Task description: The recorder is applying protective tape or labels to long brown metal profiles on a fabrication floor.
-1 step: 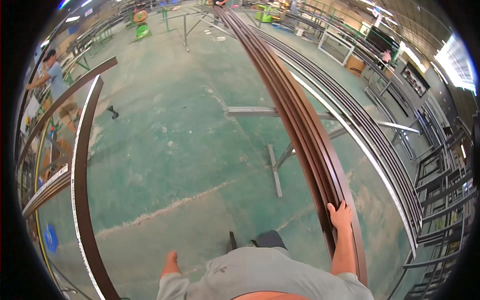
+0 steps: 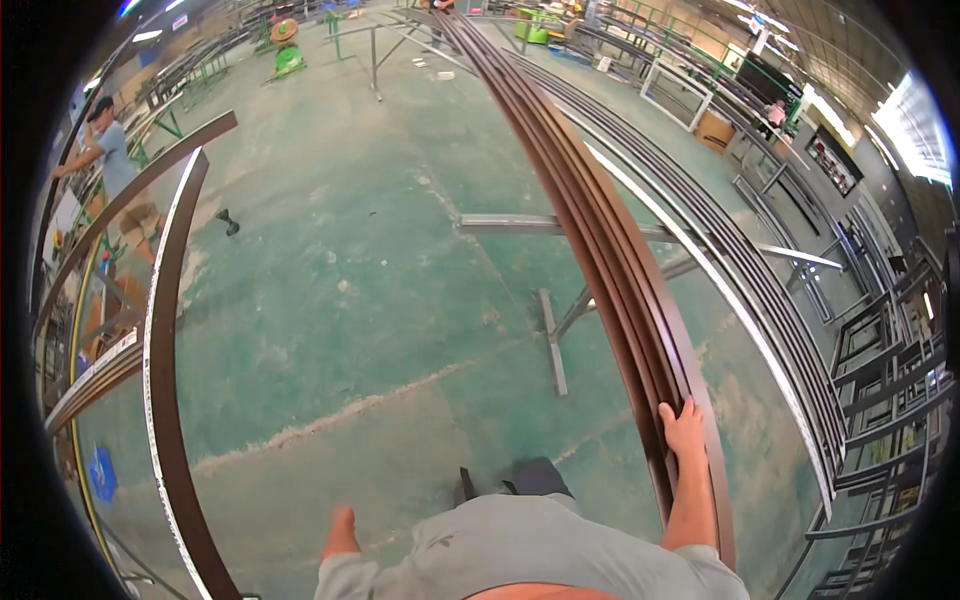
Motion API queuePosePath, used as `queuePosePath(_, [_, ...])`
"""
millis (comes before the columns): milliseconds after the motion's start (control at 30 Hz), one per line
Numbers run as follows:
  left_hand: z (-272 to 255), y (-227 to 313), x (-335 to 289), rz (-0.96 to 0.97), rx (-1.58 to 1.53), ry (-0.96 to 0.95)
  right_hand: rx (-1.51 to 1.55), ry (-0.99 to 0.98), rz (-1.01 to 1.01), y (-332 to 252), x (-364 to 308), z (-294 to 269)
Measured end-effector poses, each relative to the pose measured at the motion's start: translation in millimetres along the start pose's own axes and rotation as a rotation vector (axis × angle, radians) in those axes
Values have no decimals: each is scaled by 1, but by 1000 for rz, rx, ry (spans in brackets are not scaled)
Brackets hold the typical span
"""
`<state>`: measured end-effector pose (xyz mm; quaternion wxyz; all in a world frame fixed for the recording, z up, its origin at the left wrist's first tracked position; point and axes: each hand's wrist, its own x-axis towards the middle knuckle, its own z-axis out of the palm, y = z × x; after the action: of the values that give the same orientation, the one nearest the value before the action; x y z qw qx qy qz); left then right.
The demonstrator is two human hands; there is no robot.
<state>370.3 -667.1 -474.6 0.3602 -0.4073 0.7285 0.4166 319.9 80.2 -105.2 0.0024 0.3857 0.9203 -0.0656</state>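
Long brown metal profiles [image 2: 600, 240] lie side by side in a bundle, running from beside my right side to the far end of the view. My right hand [image 2: 684, 428] rests on the near part of the bundle, thumb on the left and fingers over the right-hand profile, gripping it. At the far end, another person's hand [image 2: 441, 4] is at the same bundle. My left arm [image 2: 341, 528] hangs low at my left side, apart from the profiles. It is seen nearly end-on, and its fingers cannot be made out.
A grey metal stand [image 2: 510, 224] crosses under the bundle. Dark and silver profiles [image 2: 700, 215] lie to its right. On the left stands a long brown beam with a white edge [image 2: 165, 300]; a person [image 2: 110, 150] works beyond it. A small black object [image 2: 228, 222] is on the floor.
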Motion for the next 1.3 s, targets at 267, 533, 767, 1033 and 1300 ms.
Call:
queuePosePath(267, [31,-18,-40,648,509,-332,198,182,-407,-148,117,4])
queuePosePath(533, [63,220,-55,78,-285,-292,345,111,-885,-358,210,0])
queuePosePath(767, [-35,335,-50,245,-810,126,296,-208,-985,-502,270,43])
queuePosePath(1033, [-26,207,41,590,435,197,0,-74,-990,-580,258,86])
queuePosePath(1300, [-157,399,190,-113,-543,-180,53,-81,-532,-604,259,93])
